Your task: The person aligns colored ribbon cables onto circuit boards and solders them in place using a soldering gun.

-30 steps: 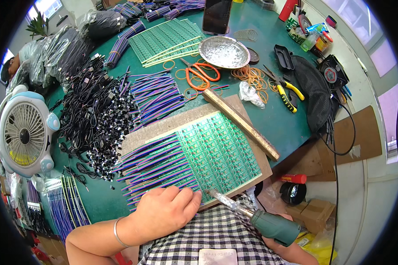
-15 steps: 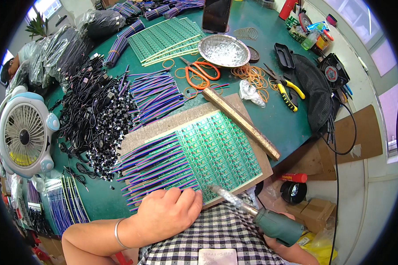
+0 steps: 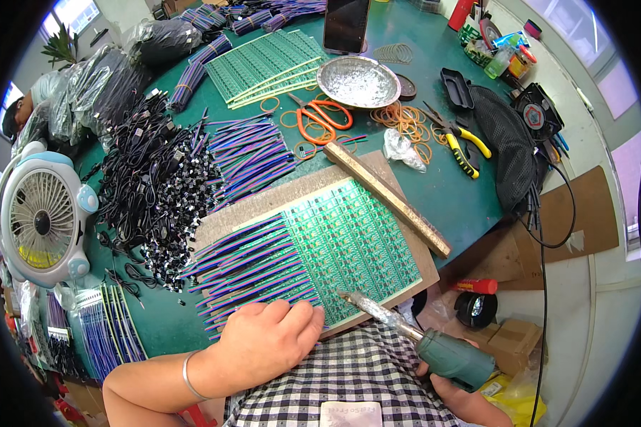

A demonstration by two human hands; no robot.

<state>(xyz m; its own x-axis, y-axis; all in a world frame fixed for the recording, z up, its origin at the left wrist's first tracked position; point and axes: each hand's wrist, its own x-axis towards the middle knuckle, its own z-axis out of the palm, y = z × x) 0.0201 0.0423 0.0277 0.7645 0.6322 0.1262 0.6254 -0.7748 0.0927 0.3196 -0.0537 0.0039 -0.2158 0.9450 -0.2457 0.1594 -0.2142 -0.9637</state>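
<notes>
A green sheet of small circuit boards [image 3: 356,245] lies on a brown backing board [image 3: 246,206]. Purple, blue and black striped ribbon wires [image 3: 246,260] run in rows off its left part. My left hand [image 3: 267,341] rests at the sheet's near edge, fingers curled over the lowest wires; whatever its fingertips pinch is hidden. In my right hand [image 3: 449,391], mostly covered by the tool, is a soldering iron [image 3: 454,359] with a dark green handle. Its tip points over the near part of the sheet, right of my left hand; whether it touches is unclear.
A wooden bar [image 3: 388,199] lies across the board's right side. Beyond are orange-handled scissors [image 3: 324,121], a metal bowl [image 3: 360,82], rubber bands [image 3: 399,117] and yellow-handled pliers [image 3: 459,139]. Black cables [image 3: 149,192] are heaped at left beside a fan [image 3: 43,220]. A phone [image 3: 345,27] stands behind.
The soldering iron has shifted a little to the right, its tip slightly farther from my left hand. My left hand has barely moved and stays curled at the near edge.
</notes>
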